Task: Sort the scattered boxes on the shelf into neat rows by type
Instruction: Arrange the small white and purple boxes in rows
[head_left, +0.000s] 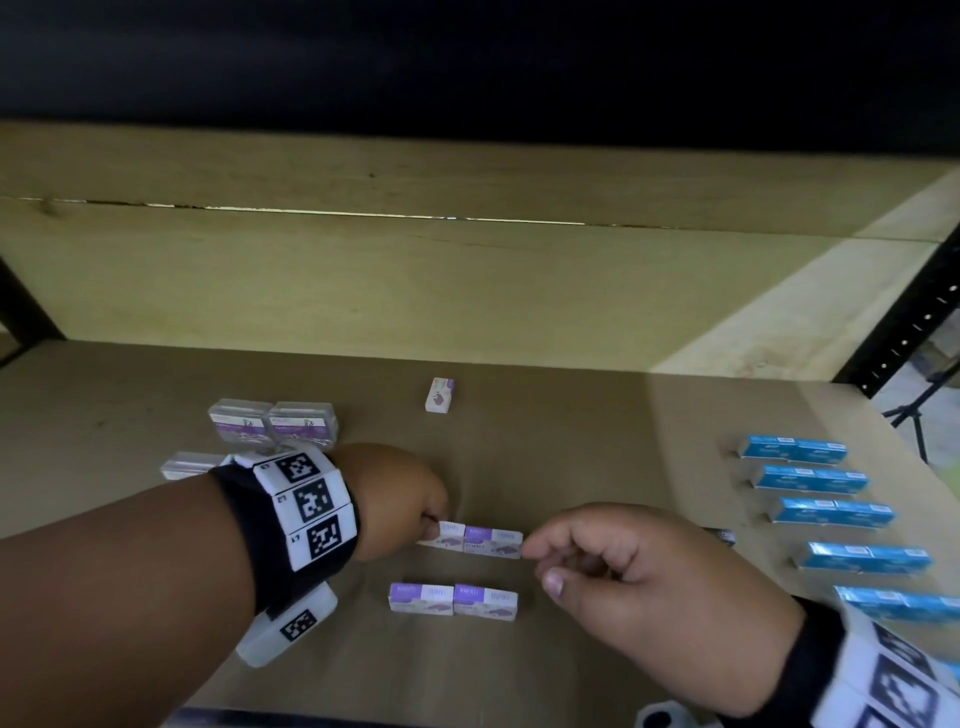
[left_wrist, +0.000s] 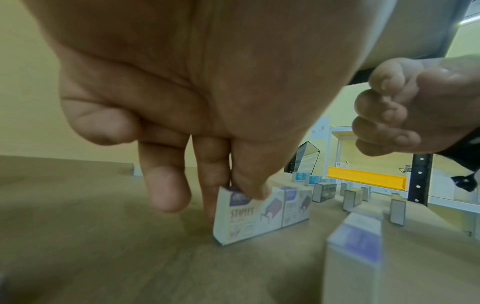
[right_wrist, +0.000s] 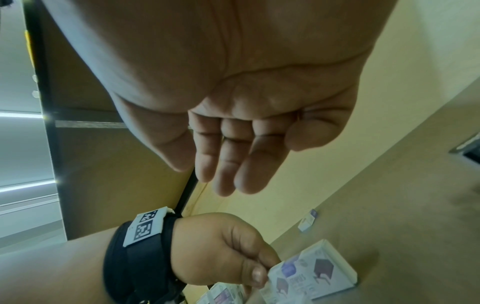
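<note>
Left hand (head_left: 395, 499) pinches the staple box (head_left: 451, 536), squaring the purple row w/ its neighbor. Right hand (head_left: 613, 561) loose, holding nothing. Next prob the stray box (head_left: 440, 395) beyond both hands.

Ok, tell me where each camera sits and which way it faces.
Head: above the shelf, looking down at both hands, wrist bands and blue boxes.
Left wrist: under the left hand, looking along fingers pinching a staples box.
Right wrist: under the right hand, facing the left hand.
Shared: all three show the staples box pair.
</note>
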